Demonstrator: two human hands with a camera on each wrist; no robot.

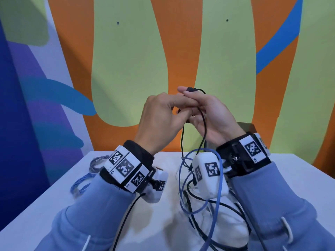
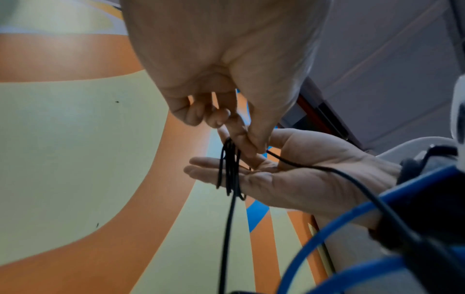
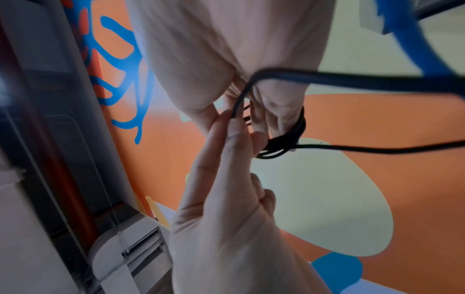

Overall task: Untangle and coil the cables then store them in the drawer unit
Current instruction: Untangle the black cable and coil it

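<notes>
Head view, black cable (image 1: pixel 202 122) looped around right fingers (image 1: pixel 183 90), left hand (image 1: pixel 159 120) pinching

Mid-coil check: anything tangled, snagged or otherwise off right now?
Yes. A blue cable loops around the right wrist camera instead of lying on the table, snarled with the black cable that the left hand winds round the right hand. Coiling further may drag it.

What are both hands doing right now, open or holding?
Left hand: thumb and forefinger pinch the black cable.
Right hand: fingers nearly straight, the black cable's coils looped round them.
</notes>
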